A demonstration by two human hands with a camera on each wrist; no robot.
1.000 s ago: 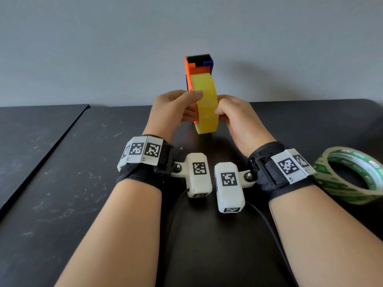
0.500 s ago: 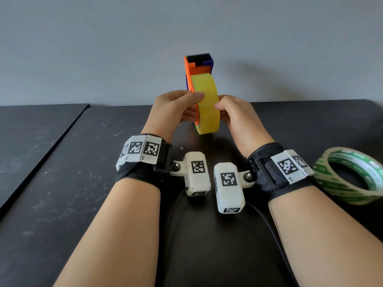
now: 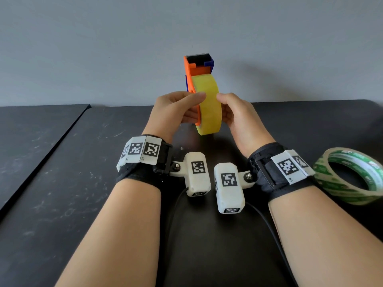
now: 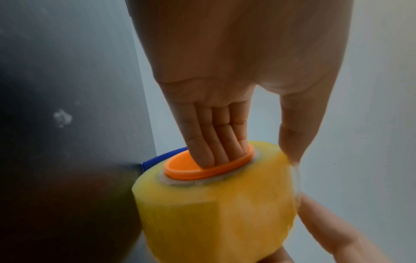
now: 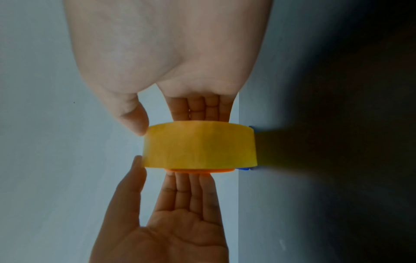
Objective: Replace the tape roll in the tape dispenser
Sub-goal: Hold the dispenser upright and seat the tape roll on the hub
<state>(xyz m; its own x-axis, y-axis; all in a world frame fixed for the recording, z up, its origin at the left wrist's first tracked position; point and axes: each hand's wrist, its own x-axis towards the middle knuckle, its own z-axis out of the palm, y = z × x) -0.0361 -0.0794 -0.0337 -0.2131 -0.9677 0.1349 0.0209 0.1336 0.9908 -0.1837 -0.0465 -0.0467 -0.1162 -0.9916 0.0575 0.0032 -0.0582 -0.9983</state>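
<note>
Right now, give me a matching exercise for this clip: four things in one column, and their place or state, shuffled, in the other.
Things:
1. yellow tape roll
2. green-printed tape roll
3. left hand
4. right hand

Places or states:
A. lying flat on the black table, right of the wrists
B. fingers inside the orange hub
C. mounted on the tape dispenser, held up
D. fingers on the roll's far side face

Pairs: 1-C, 2-A, 3-B, 4-D

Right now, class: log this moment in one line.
left hand: holds dispenser | right hand: grips yellow roll on hub | green roll: on table
</note>
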